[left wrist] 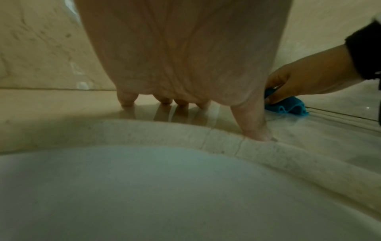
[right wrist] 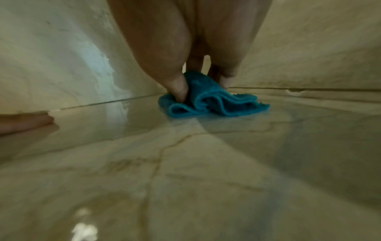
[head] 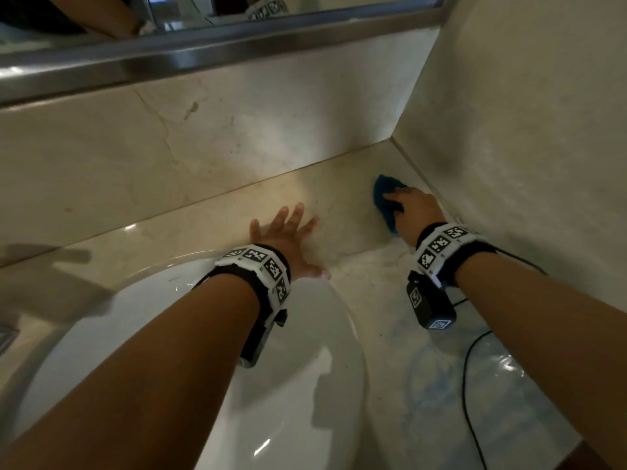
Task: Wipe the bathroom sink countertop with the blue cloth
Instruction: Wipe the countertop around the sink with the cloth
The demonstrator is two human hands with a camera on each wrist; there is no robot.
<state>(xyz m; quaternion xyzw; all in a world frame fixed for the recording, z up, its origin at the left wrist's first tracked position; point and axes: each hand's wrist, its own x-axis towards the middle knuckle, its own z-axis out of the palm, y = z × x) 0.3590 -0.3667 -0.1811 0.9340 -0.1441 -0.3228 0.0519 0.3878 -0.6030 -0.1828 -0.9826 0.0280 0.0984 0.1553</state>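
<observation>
Both busy: right hand (head: 412, 205) grips blue cloth (head: 383, 198); left hand (head: 288, 239) splayed flat on countertop (head: 356, 232).

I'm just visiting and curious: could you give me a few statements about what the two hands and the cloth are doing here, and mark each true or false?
1. The right hand holds the crumpled blue cloth against the beige marble countertop. True.
2. The left hand grips a second cloth. False: it lies flat with fingers spread on the countertop, holding nothing.
3. The cloth sits near the corner where the side wall meets the countertop. True.
4. The cloth lies inside the white oval sink basin. False: it is on the countertop, to the right of the basin.
5. The left hand rests just beyond the basin's rim. True.
</observation>
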